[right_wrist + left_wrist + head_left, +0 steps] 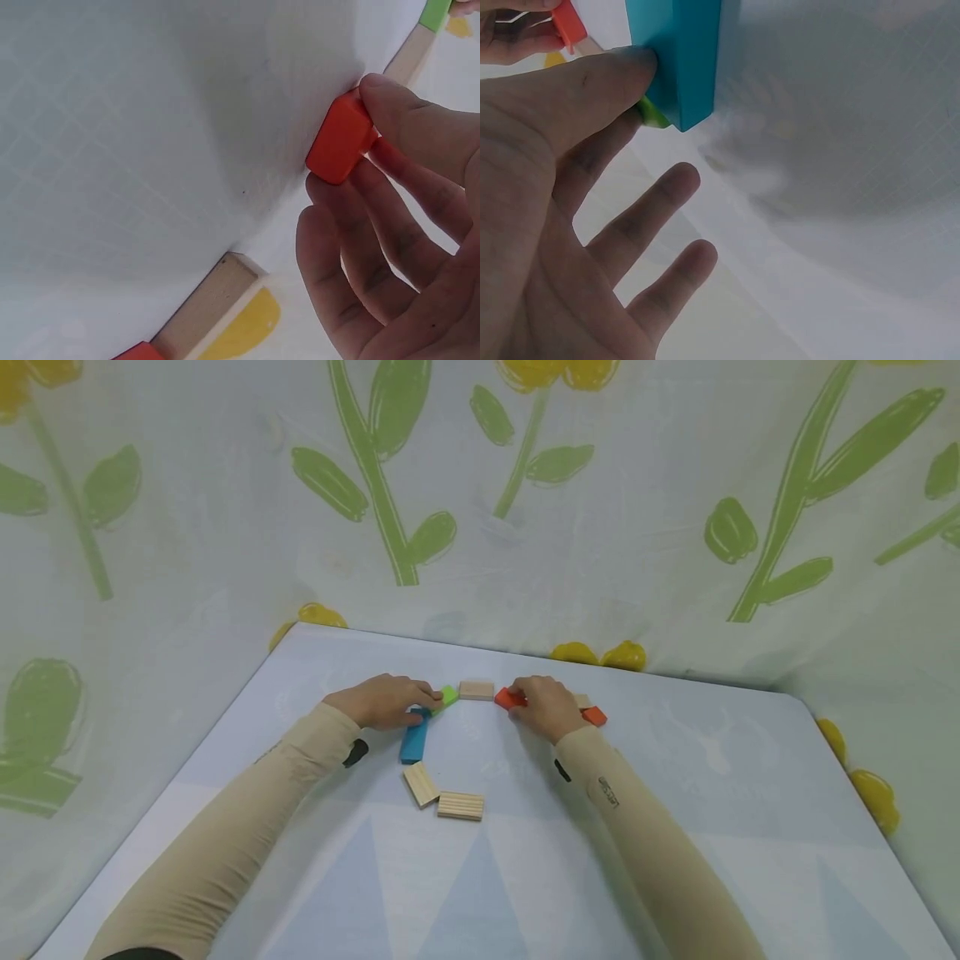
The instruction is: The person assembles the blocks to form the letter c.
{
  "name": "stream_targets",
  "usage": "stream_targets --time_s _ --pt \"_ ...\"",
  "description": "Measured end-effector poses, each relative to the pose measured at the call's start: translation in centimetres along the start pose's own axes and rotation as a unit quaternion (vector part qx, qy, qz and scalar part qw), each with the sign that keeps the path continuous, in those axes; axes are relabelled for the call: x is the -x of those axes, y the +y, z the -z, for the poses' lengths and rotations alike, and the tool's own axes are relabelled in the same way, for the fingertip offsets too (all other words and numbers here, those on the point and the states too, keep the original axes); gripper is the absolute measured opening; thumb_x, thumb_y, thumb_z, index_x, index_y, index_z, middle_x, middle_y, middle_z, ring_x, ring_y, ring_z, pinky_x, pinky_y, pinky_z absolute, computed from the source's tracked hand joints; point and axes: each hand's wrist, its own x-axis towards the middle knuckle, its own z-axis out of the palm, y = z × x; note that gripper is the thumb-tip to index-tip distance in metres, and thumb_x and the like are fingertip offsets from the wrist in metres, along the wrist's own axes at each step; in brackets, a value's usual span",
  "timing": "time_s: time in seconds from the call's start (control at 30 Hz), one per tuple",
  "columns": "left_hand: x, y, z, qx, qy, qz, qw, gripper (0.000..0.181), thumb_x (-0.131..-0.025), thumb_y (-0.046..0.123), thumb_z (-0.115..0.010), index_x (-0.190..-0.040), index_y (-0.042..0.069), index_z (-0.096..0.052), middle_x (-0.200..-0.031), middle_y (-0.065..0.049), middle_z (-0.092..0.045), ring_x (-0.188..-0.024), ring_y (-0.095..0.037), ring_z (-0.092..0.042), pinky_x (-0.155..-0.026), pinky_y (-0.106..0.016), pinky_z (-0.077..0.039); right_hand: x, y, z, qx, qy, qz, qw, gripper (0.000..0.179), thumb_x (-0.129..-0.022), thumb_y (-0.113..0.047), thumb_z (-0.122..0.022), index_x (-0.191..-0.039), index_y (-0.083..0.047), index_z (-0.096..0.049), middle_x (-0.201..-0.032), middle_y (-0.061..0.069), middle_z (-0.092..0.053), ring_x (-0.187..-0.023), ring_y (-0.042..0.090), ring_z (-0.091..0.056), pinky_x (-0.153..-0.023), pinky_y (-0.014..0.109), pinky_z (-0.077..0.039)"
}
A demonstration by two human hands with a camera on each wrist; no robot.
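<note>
Wooden and coloured blocks lie in a curved row on the white table [675,793]. My left hand [393,700] reaches in from the left, its thumb on the end of a blue block [673,67] and its forefinger at a green block [449,695]. The other fingers of that hand stretch out apart from the blocks. Across the arc, my right hand [551,706] pinches a red block [339,139] between thumb and fingers, close over the table. One plain wooden block [476,690] lies between the green and red ones.
Two plain wooden blocks, one tilted [421,784] and one crosswise [461,806], form the near end of the row. Beyond my right hand lie another wooden block [214,304] and a second red block [595,716]. A flower-print cloth [600,552] rises behind the table.
</note>
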Motion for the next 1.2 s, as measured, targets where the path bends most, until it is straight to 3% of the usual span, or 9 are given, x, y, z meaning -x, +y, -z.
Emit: stream_targets --time_s 0.27,1.2 --pt "0.13 -0.03 -0.02 0.000 0.003 0.006 1.0000 0.044 -0.102 0.017 -0.063 -0.146 0.016 -0.057 -0.155 -0.003 -0.047 -0.143 -0.033 -0.042 -0.114 -0.061 -0.034 -0.28 -0.14 -0.10 0.009 0.007 -0.003 0.9999 0.038 -0.091 -0.016 -0.079 -0.128 -0.010 -0.071 -0.114 0.006 -0.071 -0.104 0.024 -0.061 -0.102 0.043 -0.050" --pt "0.18 -0.11 -0.02 0.003 0.006 -0.001 1.0000 0.045 -0.102 0.016 -0.064 -0.146 0.016 -0.057 -0.155 -0.004 -0.047 -0.143 -0.033 -0.043 -0.114 -0.058 -0.036 -0.19 -0.46 -0.34 0.015 0.006 -0.027 0.9995 0.042 -0.091 -0.018 -0.079 -0.131 -0.012 -0.068 -0.115 0.006 -0.070 -0.103 0.025 -0.058 -0.103 0.044 -0.049"
